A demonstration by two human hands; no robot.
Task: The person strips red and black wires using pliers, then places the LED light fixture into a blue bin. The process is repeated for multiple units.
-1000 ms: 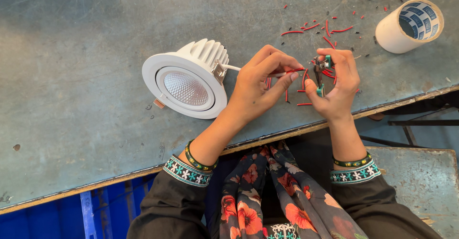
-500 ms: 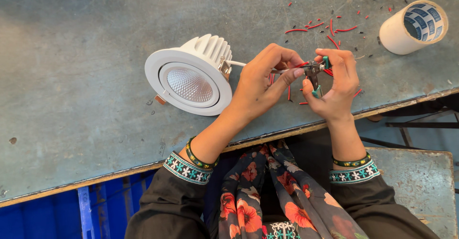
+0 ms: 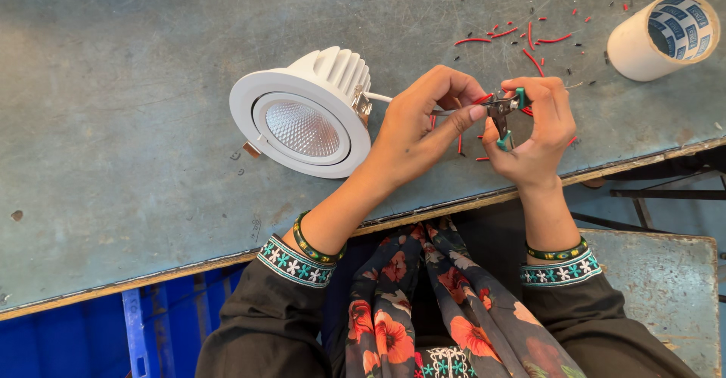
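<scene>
Just past the worn grey-blue metal counter [image 3: 113, 83] edge, our right hand [image 3: 533, 132] closes its grip on small green-handled cutters [image 3: 503, 113], our left hand [image 3: 423, 121] pinching a thin wire, open counter lying left.

Small green-handled cutters [image 3: 505, 117] on red wire [image 3: 484, 99]

Open bench [image 3: 113, 83] from 9 to 12 o'clock of the hands; free passage there. White downlight [image 3: 306, 117] blocks at 9 o'clock of left hand [image 3: 420, 124]. Tape roll [image 3: 664, 36] sits at 2 o'clock of right hand [image 3: 533, 132], w/ red wire scraps [image 3: 529, 41] littering 12 to 1 betw. them.
</scene>
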